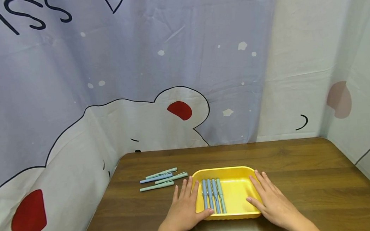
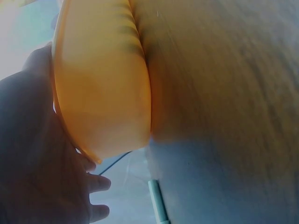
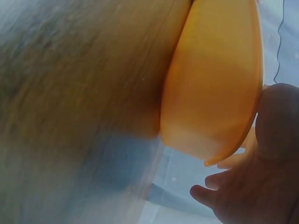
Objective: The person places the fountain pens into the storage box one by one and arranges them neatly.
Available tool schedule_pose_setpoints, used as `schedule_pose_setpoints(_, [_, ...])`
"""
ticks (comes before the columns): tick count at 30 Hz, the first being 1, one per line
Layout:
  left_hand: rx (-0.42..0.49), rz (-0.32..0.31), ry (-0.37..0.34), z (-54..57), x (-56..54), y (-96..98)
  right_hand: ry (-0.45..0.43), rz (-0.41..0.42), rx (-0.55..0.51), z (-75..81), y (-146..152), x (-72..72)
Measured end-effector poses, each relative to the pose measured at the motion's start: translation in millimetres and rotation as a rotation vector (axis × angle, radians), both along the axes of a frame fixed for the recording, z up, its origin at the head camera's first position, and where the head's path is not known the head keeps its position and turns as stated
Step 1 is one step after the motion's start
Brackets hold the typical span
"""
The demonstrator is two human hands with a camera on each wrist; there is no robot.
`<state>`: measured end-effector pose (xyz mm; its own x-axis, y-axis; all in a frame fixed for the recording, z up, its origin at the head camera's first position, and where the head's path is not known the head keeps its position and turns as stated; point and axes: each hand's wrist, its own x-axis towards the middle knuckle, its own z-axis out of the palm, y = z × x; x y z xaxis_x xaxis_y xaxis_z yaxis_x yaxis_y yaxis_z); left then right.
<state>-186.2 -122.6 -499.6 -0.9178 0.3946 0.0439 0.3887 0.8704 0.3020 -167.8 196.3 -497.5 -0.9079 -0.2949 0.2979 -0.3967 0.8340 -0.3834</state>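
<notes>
A yellow tray (image 1: 239, 193) sits on the wooden table. Three blue pens (image 1: 210, 195) and a green pen (image 1: 221, 196) lie side by side along its left inside. My left hand (image 1: 185, 209) rests at the tray's left rim with fingers spread, its thumb over the front left corner. At the right rim, my right hand (image 1: 274, 203) touches the edge with straight fingers, the thumb reaching over the inside. Both wrist views show the tray's outer wall (image 2: 103, 88) beside the hand. Left of the tray lie three green pens (image 1: 157, 186) and a blue pen (image 1: 157, 178), loosely grouped.
The brown wooden table (image 1: 319, 178) extends on both sides of the tray, with its far edge against a hanging cloth (image 1: 182, 66) printed with cartoon animals. More white printed cloth (image 1: 352, 48) hangs along the right side.
</notes>
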Motion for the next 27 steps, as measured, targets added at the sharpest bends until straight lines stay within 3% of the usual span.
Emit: schedule_pose_setpoints(27, [-0.001,-0.003,0.006,1.3,-0.4,-0.4,-0.031,0.040,0.031,-3.4,1.3,0.6])
